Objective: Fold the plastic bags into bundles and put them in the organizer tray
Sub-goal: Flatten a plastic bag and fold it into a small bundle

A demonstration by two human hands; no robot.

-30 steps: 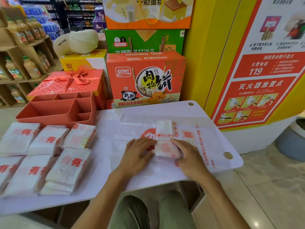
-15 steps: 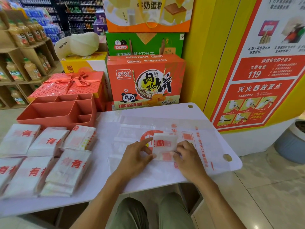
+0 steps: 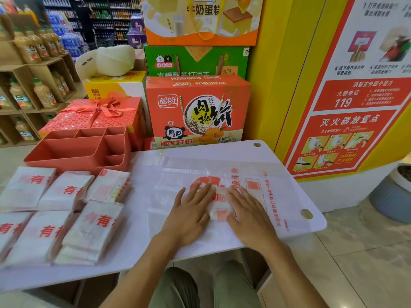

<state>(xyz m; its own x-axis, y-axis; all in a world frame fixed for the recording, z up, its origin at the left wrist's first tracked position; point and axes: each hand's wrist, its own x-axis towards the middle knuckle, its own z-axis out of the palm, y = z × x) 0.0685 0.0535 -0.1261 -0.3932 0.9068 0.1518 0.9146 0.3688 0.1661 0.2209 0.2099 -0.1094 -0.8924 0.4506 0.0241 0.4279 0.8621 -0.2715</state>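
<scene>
A small folded bag bundle (image 3: pixel 219 204) lies on a flat plastic bag (image 3: pixel 278 196) mid-worktop (image 3: pixel 138 247). The left hand (image 3: pixel 189 210) and right hand (image 3: pixel 246 213) press it, fingers (image 3: pixel 201 192) straight and flat. The red organizer tray (image 3: pixel 77 156) sits back left.

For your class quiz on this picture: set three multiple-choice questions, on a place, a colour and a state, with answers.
1. Where is the organizer tray? A on the floor; B far left of the table, behind the folded bundles; C on the gift box.
2. Tray colour? A blue; B green; C orange-red.
3. The left hand and right hand are? A pressing flat on the folded bag; B hanging idle; C lifting the tray.
Answers: B, it stands beyond the bundles; C, its walls show it; A, both lie flat on the bag.
</scene>
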